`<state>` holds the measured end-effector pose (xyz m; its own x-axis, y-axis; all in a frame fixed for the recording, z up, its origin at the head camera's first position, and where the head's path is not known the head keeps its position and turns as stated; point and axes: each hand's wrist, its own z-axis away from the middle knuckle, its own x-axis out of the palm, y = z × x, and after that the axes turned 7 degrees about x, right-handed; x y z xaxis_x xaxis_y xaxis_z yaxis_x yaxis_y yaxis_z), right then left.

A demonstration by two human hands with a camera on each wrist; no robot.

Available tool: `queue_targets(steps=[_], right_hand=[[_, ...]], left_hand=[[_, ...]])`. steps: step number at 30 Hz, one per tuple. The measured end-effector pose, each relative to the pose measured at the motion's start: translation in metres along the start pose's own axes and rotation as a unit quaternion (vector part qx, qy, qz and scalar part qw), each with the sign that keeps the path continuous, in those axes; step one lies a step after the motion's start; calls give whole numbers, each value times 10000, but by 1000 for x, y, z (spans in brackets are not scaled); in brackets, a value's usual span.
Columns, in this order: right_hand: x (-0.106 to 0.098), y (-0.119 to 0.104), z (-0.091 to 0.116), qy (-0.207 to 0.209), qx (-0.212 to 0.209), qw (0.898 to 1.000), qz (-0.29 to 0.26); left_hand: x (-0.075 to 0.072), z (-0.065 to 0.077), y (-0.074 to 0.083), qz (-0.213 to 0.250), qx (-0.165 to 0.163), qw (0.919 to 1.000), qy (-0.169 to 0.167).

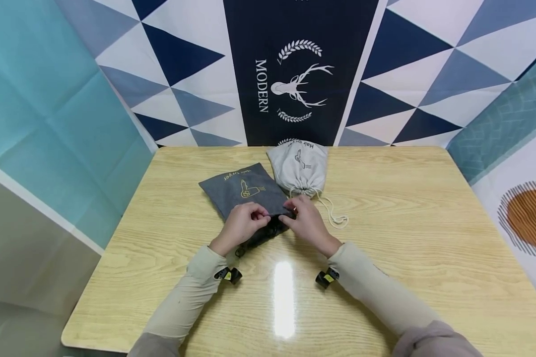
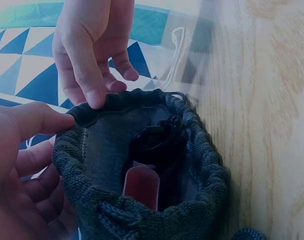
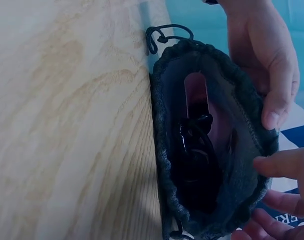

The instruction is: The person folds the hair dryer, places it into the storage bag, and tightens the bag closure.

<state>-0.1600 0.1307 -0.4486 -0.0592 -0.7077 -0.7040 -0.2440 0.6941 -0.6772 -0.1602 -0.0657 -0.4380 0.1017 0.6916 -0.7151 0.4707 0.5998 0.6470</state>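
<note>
A dark grey drawstring bag [image 1: 260, 196], printed in yellow with "Hair Dryer" and a dryer outline, lies on the table with its mouth towards me. My left hand [image 1: 243, 222] pinches the upper rim between thumb and fingers. Close beside it, my right hand [image 1: 307, 220] pinches the same rim further right. Both wrist views look into the open mouth. Inside sit a pinkish-red rounded piece [image 3: 196, 90], like a handle, and a bundled black cord [image 2: 157, 140]; the rest is hidden in the bag. A dark drawstring loop [image 3: 164, 37] hangs out at one end.
A light grey drawstring bag [image 1: 301, 168], also printed "Hair Dryer", stands full and cinched behind my right hand, its cream cord [image 1: 337, 218] trailing on the wooden table [image 1: 406, 223]. A patterned wall covering [image 1: 183, 74] rises at the table's back edge.
</note>
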Motion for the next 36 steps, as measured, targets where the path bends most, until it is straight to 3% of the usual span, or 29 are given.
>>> queue_targets(steps=[9,17,23,29,36], right_hand=[[6,8,-4,134,278,9946,988],[4,13,-6,572,72,9879,1438],[4,14,-6,566,151,9886,1389],[4,19,-8,501,345,9863,1531],[4,33,-12,-79,778,9773,1968]], left_hand=[[1,1,1,-136,-38,9999,-73],[-1,1,-1,-862,290,9952,-346],[-12,3,-2,-1449,-145,9860,-818],[-24,6,-1,-1910,-270,9795,-590],[-31,13,-2,-1973,-502,9776,-539]])
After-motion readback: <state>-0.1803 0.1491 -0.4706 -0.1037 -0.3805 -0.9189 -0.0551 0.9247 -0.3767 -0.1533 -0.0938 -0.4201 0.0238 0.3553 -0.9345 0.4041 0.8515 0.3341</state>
